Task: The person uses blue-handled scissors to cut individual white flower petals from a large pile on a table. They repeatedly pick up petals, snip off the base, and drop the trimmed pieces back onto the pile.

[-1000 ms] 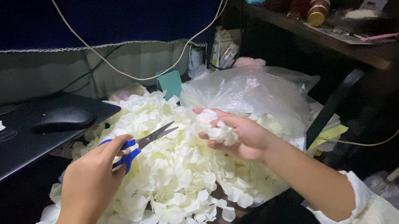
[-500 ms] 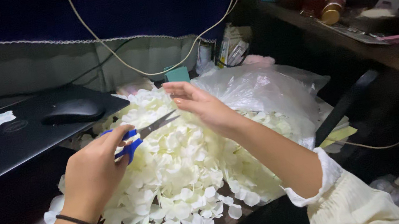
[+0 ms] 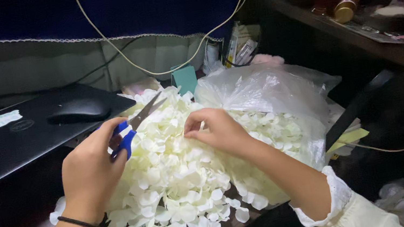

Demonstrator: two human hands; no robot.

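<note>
Gripping blue-handled scissors (image 3: 130,125), left hand (image 3: 92,170) above soft petals (image 3: 180,177).

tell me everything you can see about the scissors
The scissors have blue plastic handle loops and slim grey metal blades. The left hand holds them by the handles, fingers through or around the loops. The blades look nearly closed and point up and to the right, above the heap of cream fabric petals, near the edge of the closed black laptop. Nothing sits between the blades, and the right hand is apart from them.
</note>
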